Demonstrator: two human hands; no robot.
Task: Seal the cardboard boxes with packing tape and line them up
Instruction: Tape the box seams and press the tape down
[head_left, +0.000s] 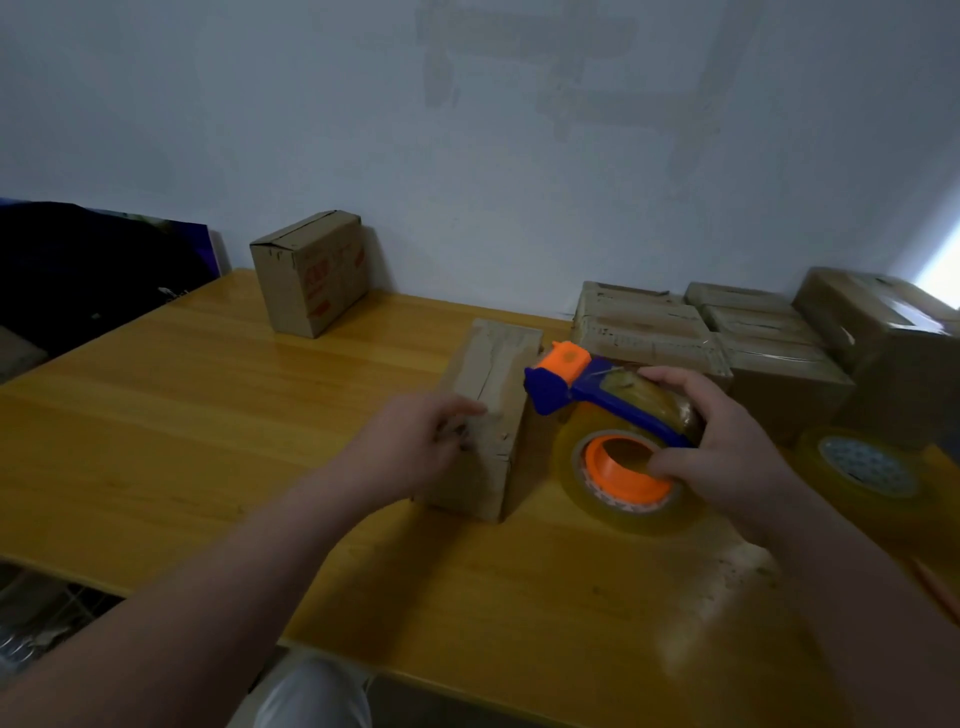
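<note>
From left on the bench (208, 415): a lone carton (311, 273) by the wall; the left hand (415, 441), fingers (462, 408) loosely spread, resting on the central cardboard box (493, 374); the right hand (732, 452), fingers curled round the tape dispenser (608, 405) just beside it; taped boxes (649, 332) ranged behind.

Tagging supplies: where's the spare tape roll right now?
Head view, far right: the spare tape roll lies flat on the yellow table, just right of the right hand gripping the tape dispenser, in front of the row of boxes.
</note>
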